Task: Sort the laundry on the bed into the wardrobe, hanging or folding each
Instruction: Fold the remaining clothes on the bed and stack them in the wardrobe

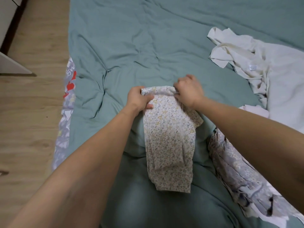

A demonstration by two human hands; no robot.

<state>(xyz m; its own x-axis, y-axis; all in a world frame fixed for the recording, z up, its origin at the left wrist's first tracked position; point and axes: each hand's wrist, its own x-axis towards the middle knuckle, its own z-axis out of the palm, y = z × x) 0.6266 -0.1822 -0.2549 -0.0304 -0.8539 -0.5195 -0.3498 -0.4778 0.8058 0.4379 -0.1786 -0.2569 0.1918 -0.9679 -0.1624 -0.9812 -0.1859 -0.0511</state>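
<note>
both hands' fingers [144, 97] pinch the floral garment's [169, 137] top edge

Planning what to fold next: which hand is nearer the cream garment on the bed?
Right. The right hand grips the floral garment on the side toward the cream garment; the left hand grips its other corner, farther away.

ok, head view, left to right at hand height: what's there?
Wood floor → patterned sheet edge → left hand → floral garment → right hand → white clothes pile.
</note>
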